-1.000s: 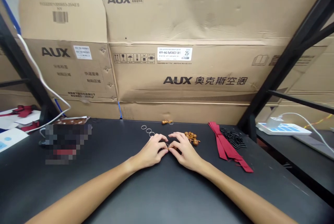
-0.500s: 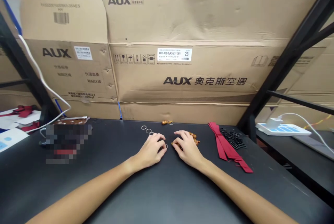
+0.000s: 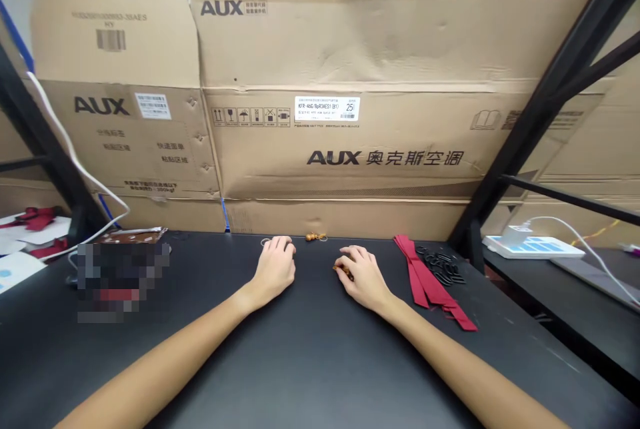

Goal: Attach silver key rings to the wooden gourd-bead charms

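My left hand [image 3: 275, 266] rests palm down on the black table, its fingers stretched forward over the spot where thin metal rings lie. One metal ring [image 3: 265, 242] peeks out beyond its fingertips; any others are covered. My right hand [image 3: 365, 277] is curled over small brown gourd-shaped beads [image 3: 344, 269], which show between thumb and fingers. Most of that little pile is hidden beneath the palm. Farther back, between both hands, lies a brown gourd pendant [image 3: 314, 237] with a ring at its right end.
Red ribbon strips [image 3: 425, 279] lie right of my hands, beside a heap of black clasps [image 3: 441, 264]. A blurred-out package [image 3: 123, 272] stands at left. Behind the table [image 3: 280, 362] rises a cardboard wall [image 3: 390, 129]. A white power strip [image 3: 533, 247] sits far right.
My left hand has shifted left and back, covering rings that showed before. The right hand has closed over the gourd beads, so fewer show. The camera view has turned slightly.
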`<state>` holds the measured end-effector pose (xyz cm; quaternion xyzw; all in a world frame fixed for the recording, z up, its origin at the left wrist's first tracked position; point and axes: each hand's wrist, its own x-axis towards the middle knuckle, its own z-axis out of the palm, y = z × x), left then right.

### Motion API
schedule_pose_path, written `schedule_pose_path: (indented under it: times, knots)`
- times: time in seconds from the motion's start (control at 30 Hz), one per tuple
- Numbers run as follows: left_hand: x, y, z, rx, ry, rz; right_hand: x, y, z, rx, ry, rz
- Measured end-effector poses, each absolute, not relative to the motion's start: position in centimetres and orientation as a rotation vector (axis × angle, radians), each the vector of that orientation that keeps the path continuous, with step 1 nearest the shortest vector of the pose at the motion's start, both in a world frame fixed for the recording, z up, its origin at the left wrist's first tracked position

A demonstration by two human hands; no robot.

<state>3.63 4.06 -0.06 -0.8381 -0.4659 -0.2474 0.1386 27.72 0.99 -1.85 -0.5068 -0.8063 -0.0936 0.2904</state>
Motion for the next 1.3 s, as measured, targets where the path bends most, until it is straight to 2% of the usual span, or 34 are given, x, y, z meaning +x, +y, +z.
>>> schedule_pose_path:
  times: [0.33,0.6,0.77,0.93,1.3]
  knots:
    - [10.0,9.2,-0.1,-2.567,-1.314,-0.582,27.7,1.1,-2.1,-1.344,-2.141,-0.262]
    - [7.7,3.3,-0.8,-2.753,-1.163,-0.622,27.5,0.8,-1.8,-1.287,-2.146,-0.272]
    - [5.8,-0.2,-1.0,-3.005,-1.133,-1.078,26.4,-0.5,-1.5,-1.142,-2.164,-0.196]
    - [5.8,-0.1,-0.7,-3.125,-1.244,-1.312,25.4,-1.3,-1.4,-1.040,-2.142,-0.061]
    - [5.9,-0.2,-0.2,-3.158,-1.250,-1.412,25.3,-1.4,-1.2,-0.981,-2.189,0.102]
